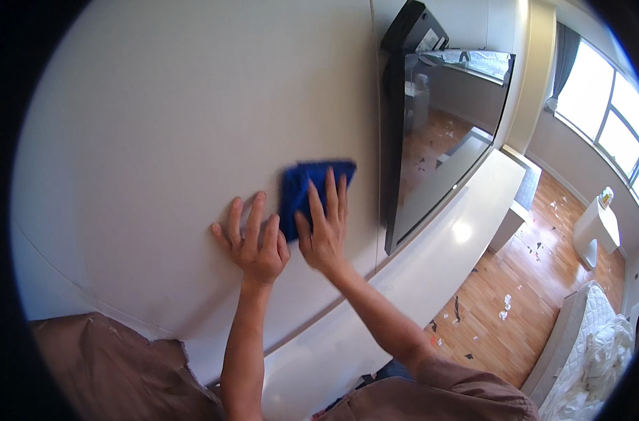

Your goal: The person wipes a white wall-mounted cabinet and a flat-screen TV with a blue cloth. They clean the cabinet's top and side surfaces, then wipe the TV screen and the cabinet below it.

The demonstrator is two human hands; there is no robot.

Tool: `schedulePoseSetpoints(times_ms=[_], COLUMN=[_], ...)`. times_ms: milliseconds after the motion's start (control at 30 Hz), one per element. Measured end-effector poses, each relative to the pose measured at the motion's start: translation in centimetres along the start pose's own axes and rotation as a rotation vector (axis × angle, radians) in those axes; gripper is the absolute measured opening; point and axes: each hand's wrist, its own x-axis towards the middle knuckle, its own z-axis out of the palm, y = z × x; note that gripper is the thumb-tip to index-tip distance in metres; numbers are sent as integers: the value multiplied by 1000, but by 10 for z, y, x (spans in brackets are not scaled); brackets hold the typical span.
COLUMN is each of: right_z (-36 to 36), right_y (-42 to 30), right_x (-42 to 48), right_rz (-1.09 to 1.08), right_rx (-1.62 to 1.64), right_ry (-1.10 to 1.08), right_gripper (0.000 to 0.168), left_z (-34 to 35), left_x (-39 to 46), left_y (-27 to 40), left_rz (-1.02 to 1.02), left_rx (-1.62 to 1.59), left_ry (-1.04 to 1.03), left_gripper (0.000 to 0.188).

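Note:
My right hand (323, 231) presses a folded blue cloth (293, 192) flat against the pale wall panel (193, 116). Its fingers are spread over the cloth, which looks slightly blurred. Just to the left, my left hand (256, 247) rests on the same panel with its fingers apart and nothing in it. A vertical seam runs down the wall to the right of the cloth. Beyond that seam a black flat-screen television (446, 152) is mounted, reflecting the room.
A long white glossy shelf (435, 231) runs below the television. Brown sheeting (119, 363) hangs at lower left. Scraps litter the wood floor (509, 294). A white stand (595, 229) is near the window (588, 84); a mattress (567, 321) with white bedding lies at lower right.

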Motion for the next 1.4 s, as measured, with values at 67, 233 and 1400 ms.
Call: schedulePoseSetpoints(times_ms=[67, 233, 1400], right_z=[-1, -6, 34], right_y=[-5, 20, 43], right_x=[48, 102, -84], right_rz=[-29, 130, 419], right_rx=[-12, -138, 15], right_ry=[44, 146, 152], right_gripper=[52, 56, 63], left_z=[-2, -5, 2], left_x=[-3, 1, -4], left_y=[-5, -8, -10], left_rz=[-14, -30, 15], left_rx=[44, 35, 32], left_ry=[-17, 2, 2], left_gripper=[19, 18, 12])
